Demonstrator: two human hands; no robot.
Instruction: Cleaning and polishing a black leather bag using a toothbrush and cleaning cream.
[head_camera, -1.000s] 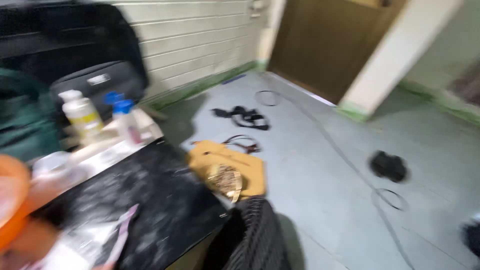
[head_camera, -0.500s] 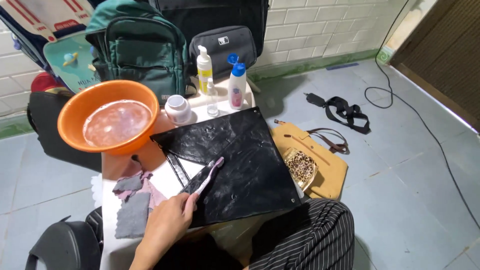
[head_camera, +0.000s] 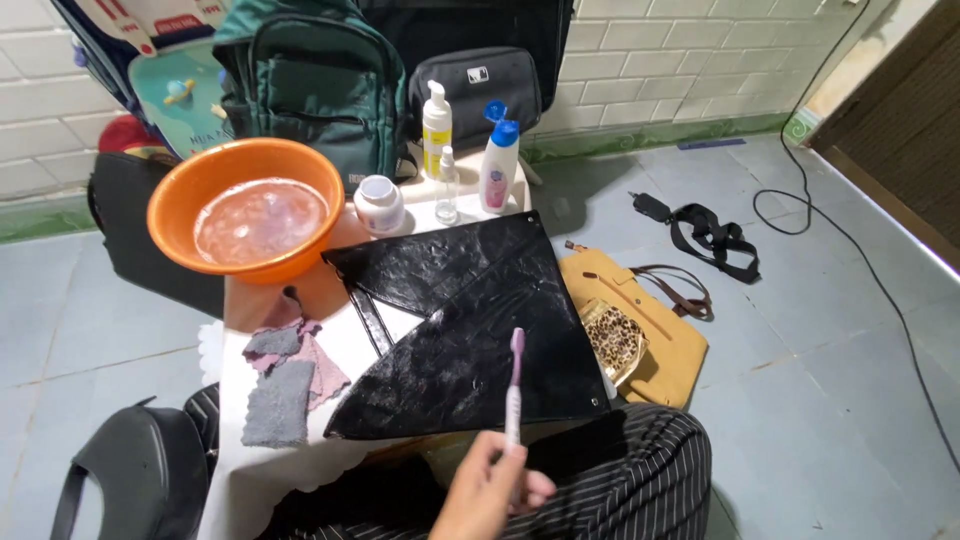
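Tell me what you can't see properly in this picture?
- Head view: the hand holding the toothbrush is cut off by the bottom edge; which hand it is cannot be told, and the other hand is out of view.
- The black bag hides the table under it.
- The orange basin holds cloudy liquid, so its bottom is hidden.
- Bottle labels are too small.

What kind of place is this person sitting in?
Probably a room at home used for cleaning bags: a white brick wall, grey tiled floor, backpack and an orange basin on a small table.
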